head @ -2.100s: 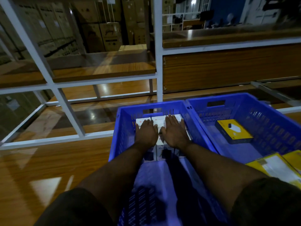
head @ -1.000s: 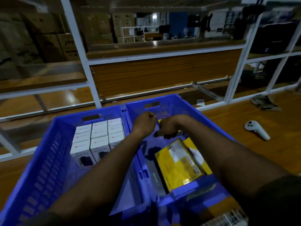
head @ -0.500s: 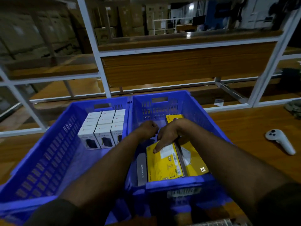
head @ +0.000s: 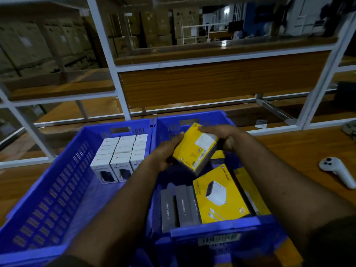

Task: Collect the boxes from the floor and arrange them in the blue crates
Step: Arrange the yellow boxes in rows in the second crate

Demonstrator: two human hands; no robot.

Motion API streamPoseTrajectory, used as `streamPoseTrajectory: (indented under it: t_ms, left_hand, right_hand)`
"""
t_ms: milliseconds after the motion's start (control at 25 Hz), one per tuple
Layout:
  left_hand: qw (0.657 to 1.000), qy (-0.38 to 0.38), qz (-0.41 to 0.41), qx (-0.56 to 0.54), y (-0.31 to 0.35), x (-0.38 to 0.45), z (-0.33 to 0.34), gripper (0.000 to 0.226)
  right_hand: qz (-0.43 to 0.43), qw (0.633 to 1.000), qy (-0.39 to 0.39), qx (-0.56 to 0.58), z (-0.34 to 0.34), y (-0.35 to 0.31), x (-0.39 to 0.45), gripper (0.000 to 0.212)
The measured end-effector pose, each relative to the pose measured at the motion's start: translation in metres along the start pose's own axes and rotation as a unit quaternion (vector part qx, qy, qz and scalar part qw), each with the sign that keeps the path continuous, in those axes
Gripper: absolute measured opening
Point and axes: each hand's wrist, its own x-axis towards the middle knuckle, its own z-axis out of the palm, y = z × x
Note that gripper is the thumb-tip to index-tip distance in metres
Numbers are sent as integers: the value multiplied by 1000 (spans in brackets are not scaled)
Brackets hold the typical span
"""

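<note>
Two blue crates stand side by side on the wooden floor. The left crate (head: 57,182) holds several white boxes (head: 121,151) packed in rows at its far end. In the right crate (head: 221,231) lie a yellow box (head: 219,195) with a charger picture, grey boxes (head: 179,207) standing on edge and another yellow box (head: 250,191) at the right wall. Above the right crate I hold a tilted yellow box (head: 194,149): my left hand (head: 165,151) grips its left side, my right hand (head: 225,135) grips its far right corner.
A white hand controller (head: 337,170) lies on the floor to the right of the crates. A white metal rack (head: 119,89) with wooden shelves rises just behind the crates. Cardboard cartons are stacked far back on the left.
My hands left the white boxes in the left crate, moved to the right crate and lifted a yellow box out of it. The view swung right, then back.
</note>
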Motion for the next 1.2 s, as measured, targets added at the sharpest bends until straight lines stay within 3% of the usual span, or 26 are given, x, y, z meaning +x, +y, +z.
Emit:
streamPoseTrajectory:
  t_ms: [80, 160, 280, 400, 480, 560, 640, 720, 800, 880, 1000, 1120, 1200]
  left_hand:
    - [1000, 14, -12, -16, 0, 2, 1, 38]
    - [994, 26, -27, -101, 1, 6, 4, 34]
    - [980, 50, -47, -187, 3, 17, 14, 38]
    - [980, 92, -64, -164, 0, 37, 24, 41]
    - [984, 116, -60, -125, -4, 52, 26, 61]
    - [985, 124, -59, -106, 0, 51, 30, 75]
    - [979, 40, -95, -174, 12, 39, 33, 75]
    - [957, 0, -127, -262, 15, 43, 26, 76]
    - [957, 2, -120, -263, 14, 41, 19, 51]
    - [969, -4, -111, -221, 15, 37, 16, 28]
    - [968, -10, -101, -230, 15, 30, 15, 32]
    - [980, -9, -77, -185, 14, 32, 15, 26]
    - [988, -4, -63, -141, 15, 31, 17, 20]
  right_hand:
    - [-1, 995, 40, 88, -1, 1, 8, 23]
    - [15, 988, 63, 143, 2, 5, 16, 20]
    - [49, 985, 75, 144, 8, 14, 23, 22]
    - [65, 985, 69, 146, 9, 22, 23, 21]
    - [3, 990, 71, 124, 10, 24, 25, 16]
    - [-132, 986, 83, 62, 12, 22, 27, 26]
    - [-239, 969, 47, -49, 15, 23, 29, 42]
    - [-259, 957, -32, -124, 20, 24, 26, 41]
    - [-231, 965, -72, -102, 20, 27, 26, 32]
    - [-202, 979, -28, -6, 16, 26, 35, 30]
    - [-96, 992, 40, 69, 8, 28, 51, 34]
    - [11, 995, -31, 91, 7, 39, 52, 16]
    - [28, 985, -67, 153, 6, 42, 49, 6]
